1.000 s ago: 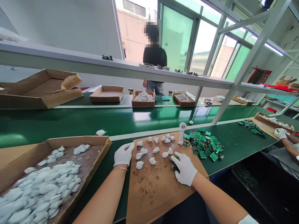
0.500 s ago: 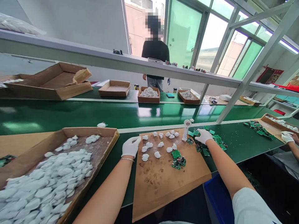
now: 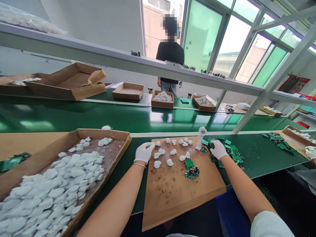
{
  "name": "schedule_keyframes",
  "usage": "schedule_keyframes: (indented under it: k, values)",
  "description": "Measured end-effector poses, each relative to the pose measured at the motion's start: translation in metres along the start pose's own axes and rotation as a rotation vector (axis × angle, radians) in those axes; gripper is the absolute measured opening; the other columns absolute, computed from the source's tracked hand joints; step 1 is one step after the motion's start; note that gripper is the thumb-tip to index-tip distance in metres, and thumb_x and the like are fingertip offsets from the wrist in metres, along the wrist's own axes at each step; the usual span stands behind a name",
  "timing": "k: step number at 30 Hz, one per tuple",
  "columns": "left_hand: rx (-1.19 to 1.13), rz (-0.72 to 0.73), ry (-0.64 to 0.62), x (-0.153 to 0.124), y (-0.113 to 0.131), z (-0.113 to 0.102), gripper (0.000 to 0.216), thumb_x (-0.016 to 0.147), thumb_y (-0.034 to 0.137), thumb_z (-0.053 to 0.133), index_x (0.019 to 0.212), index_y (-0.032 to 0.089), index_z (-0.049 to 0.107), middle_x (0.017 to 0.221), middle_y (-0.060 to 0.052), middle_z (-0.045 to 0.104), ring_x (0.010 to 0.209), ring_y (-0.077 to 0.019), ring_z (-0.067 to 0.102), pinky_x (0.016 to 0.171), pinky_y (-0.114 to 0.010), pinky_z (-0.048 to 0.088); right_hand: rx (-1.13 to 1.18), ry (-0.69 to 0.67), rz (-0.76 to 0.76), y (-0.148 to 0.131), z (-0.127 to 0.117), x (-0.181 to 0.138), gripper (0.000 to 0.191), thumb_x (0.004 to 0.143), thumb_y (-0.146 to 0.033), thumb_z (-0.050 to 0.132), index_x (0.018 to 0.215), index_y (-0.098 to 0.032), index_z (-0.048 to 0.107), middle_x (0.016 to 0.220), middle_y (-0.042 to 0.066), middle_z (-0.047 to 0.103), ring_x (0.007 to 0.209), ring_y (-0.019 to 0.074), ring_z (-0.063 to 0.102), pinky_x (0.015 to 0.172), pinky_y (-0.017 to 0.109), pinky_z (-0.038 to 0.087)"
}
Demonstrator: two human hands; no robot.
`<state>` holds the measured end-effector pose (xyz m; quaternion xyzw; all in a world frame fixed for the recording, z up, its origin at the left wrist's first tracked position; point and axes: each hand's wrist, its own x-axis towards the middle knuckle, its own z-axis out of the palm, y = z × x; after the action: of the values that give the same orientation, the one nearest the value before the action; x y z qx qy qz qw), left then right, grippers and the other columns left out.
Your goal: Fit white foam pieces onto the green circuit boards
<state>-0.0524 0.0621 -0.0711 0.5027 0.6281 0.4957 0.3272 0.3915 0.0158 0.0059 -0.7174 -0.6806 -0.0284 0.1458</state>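
My left hand (image 3: 145,153), in a white glove, is at the upper left edge of a brown cardboard sheet (image 3: 160,204). Its fingers are pressed together beside a white putty-like lump (image 3: 157,143); whatever they may hold is hidden. Several more white lumps (image 3: 169,162) lie spread over the sheet. At the sheet's right side, my gloved right hand (image 3: 219,149) has its fingers closed on a green circuit board (image 3: 210,140) at the edge of a pile of boards (image 3: 234,153). A smaller stack of boards (image 3: 191,169) lies on the sheet. Near the right hand stands a small white fan (image 3: 200,138).
A large cardboard tray (image 3: 118,153) full of flat white lumps stands at left. Behind runs a green conveyor belt (image 3: 118,115), with a shelf rail (image 3: 106,61) above it. A person (image 3: 170,54) stands beyond, and a co-worker's gloved hand (image 3: 310,152) shows at far right.
The view has swung slightly left, so everything sits further right. My right hand's fingers have drawn together at the boards. The left hand keeps its place by the sheet's edge.
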Motion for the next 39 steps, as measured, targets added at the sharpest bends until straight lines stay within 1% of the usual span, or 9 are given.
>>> schedule_keyframes:
  k: [6,12,15,18,20,22,26,31,39]
  values:
    - [0.018,0.009,-0.013,0.001,-0.002,0.000,0.037,0.068,0.045,0.062,0.088,0.015,0.073,0.096,-0.009,0.075,0.093,-0.0258,0.068,0.088,-0.033,0.051,0.084,0.133,-0.052,-0.033,-0.006,-0.046,0.041,0.082,-0.027,0.059,0.122,-0.017,0.059,0.120,0.012,0.062,0.114,0.0260,0.057,0.102,0.037,0.043]
    - [0.054,0.013,-0.027,-0.002,0.003,0.000,0.033,0.068,0.042,0.061,0.086,0.016,0.073,0.094,-0.009,0.075,0.093,-0.0259,0.068,0.088,-0.032,0.051,0.237,0.106,-0.446,-0.069,0.035,-0.103,0.045,0.090,-0.032,0.052,0.133,-0.021,0.051,0.123,0.013,0.062,0.114,0.0290,0.056,0.098,0.048,0.046]
    - [0.073,0.012,-0.036,-0.006,0.008,-0.003,0.033,0.067,0.041,0.061,0.086,0.016,0.072,0.094,-0.009,0.075,0.094,-0.0265,0.068,0.087,-0.032,0.052,0.129,0.254,-0.277,-0.055,0.030,-0.097,0.045,0.093,-0.030,0.045,0.136,-0.018,0.048,0.130,0.017,0.056,0.121,0.0311,0.050,0.102,0.052,0.040]
    - [0.095,0.014,-0.042,-0.009,0.014,-0.004,0.034,0.067,0.040,0.060,0.087,0.015,0.072,0.095,-0.009,0.075,0.095,-0.0273,0.067,0.086,-0.032,0.052,-0.111,0.315,0.086,-0.025,0.006,-0.079,0.067,0.080,-0.048,0.061,0.136,-0.014,0.048,0.146,0.024,0.036,0.130,0.0445,0.036,0.101,0.062,0.034]
    - [0.111,0.022,-0.050,-0.010,0.017,-0.005,0.033,0.067,0.039,0.059,0.086,0.016,0.072,0.095,-0.010,0.075,0.095,-0.0279,0.067,0.086,-0.033,0.051,-0.186,0.255,0.305,-0.004,-0.008,-0.070,0.083,0.071,-0.061,0.065,0.139,-0.019,0.045,0.151,0.024,0.027,0.128,0.0499,0.035,0.093,0.067,0.036]
    - [0.125,0.036,-0.061,-0.011,0.019,-0.005,0.031,0.067,0.039,0.059,0.083,0.017,0.072,0.094,-0.009,0.074,0.095,-0.0283,0.067,0.086,-0.034,0.051,-0.185,0.114,0.386,0.010,-0.013,-0.065,0.077,0.071,-0.065,0.062,0.135,-0.023,0.051,0.151,0.021,0.028,0.121,0.0477,0.045,0.085,0.063,0.042]
    - [0.143,0.053,-0.075,-0.011,0.021,-0.005,0.028,0.067,0.039,0.059,0.080,0.018,0.072,0.092,-0.008,0.074,0.094,-0.0282,0.066,0.086,-0.033,0.050,-0.218,0.093,0.368,0.018,0.001,-0.065,0.051,0.078,-0.053,0.058,0.115,-0.020,0.065,0.151,0.016,0.033,0.117,0.0400,0.052,0.087,0.052,0.044]
    - [0.162,0.050,-0.066,-0.010,0.020,-0.005,0.029,0.067,0.037,0.058,0.082,0.017,0.073,0.093,-0.008,0.075,0.094,-0.0271,0.067,0.088,-0.032,0.050,-0.111,0.245,0.333,0.015,0.018,-0.067,0.039,0.078,-0.036,0.059,0.112,-0.016,0.063,0.118,0.015,0.066,0.106,0.0330,0.061,0.100,0.051,0.034]
    - [0.170,0.059,-0.078,-0.011,0.021,-0.004,0.029,0.068,0.039,0.058,0.082,0.017,0.073,0.092,-0.007,0.075,0.093,-0.0265,0.067,0.086,-0.032,0.051,0.113,0.374,0.128,-0.001,0.018,-0.083,0.039,0.090,-0.037,0.047,0.119,-0.014,0.058,0.120,0.016,0.064,0.112,0.0274,0.060,0.098,0.039,0.044]
